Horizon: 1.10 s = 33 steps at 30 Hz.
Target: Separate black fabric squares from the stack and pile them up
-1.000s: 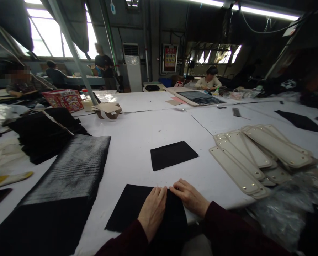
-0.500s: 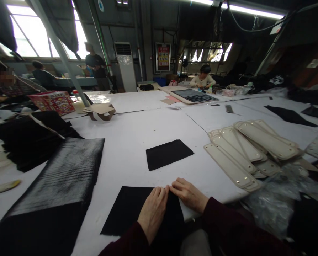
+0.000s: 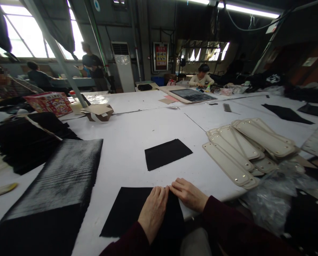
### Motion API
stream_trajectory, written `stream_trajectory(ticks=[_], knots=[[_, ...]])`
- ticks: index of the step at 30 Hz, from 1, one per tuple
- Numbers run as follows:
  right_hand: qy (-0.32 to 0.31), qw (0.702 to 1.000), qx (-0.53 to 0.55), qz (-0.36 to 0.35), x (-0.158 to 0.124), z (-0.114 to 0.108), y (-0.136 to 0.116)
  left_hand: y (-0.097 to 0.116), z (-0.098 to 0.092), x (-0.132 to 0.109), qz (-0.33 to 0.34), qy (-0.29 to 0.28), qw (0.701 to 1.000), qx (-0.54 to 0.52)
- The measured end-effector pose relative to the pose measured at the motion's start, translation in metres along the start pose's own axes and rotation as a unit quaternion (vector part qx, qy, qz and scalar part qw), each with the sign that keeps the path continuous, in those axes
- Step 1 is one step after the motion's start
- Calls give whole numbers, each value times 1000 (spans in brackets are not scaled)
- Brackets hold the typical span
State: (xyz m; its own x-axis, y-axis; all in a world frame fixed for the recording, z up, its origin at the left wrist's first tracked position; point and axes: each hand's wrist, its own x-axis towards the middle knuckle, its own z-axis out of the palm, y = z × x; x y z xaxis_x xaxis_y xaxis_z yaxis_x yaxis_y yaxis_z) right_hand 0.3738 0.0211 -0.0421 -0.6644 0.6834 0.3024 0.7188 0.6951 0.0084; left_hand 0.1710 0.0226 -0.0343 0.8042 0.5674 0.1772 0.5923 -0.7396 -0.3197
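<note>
A black fabric piece [image 3: 127,209] lies at the table's front edge, its near right part hanging toward me. My left hand [image 3: 155,206] rests over it, fingers bent together and pinching its far edge. Right beside those fingertips, my right hand [image 3: 188,193] grips the same edge near the far right corner. The fingertips of both hands nearly touch, and the fold or seam under them is hidden. Just beyond lies a smaller stack of black fabric [image 3: 168,154], touched by neither hand.
To the left are a long black sheet with a whitish coated part [image 3: 60,170] and a tied black fabric pile [image 3: 28,138]. Beige riveted panels [image 3: 236,156] overlap at right, above crumpled clear plastic [image 3: 268,199]. A cardboard box [image 3: 99,113] stands farther back; several people work beyond.
The whole view has shifted slightly, with background things a little farther left. Both hands keep nearly the same place and grip on the black fabric piece.
</note>
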Motion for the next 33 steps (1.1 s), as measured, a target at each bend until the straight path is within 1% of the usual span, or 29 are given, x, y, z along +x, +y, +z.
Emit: stream_trajectory(ticks=[8, 12, 15, 18, 21, 25, 29, 31, 33], knots=[[-7, 1000, 17, 18, -11, -5, 6, -1, -3, 1, 5, -10, 1000, -5], [6, 998, 33, 60, -18, -9, 10, -1, -4, 2, 9, -20, 1000, 1], [21, 994, 41, 102, -18, -12, 3, 0, -3, 3, 11, -19, 1000, 11], [-4, 991, 32, 127, -14, -13, -11, 1, -3, 3, 11, -16, 1000, 22], [-43, 992, -13, 119, -11, -12, -23, 3, -4, 3, 13, -21, 999, 27], [-51, 993, -60, 91, -12, -8, -27, 4, -2, 4, 9, -24, 1000, 16], [-45, 993, -71, 84, -15, -5, -28, -4, -2, 1, 7, -24, 999, -29], [-48, 993, -58, 89, -16, -5, -27, -13, -2, -6, 3, -27, 997, -70], [-45, 993, -30, 104, -18, -8, -26, -23, -1, -16, -20, -34, 994, -105]])
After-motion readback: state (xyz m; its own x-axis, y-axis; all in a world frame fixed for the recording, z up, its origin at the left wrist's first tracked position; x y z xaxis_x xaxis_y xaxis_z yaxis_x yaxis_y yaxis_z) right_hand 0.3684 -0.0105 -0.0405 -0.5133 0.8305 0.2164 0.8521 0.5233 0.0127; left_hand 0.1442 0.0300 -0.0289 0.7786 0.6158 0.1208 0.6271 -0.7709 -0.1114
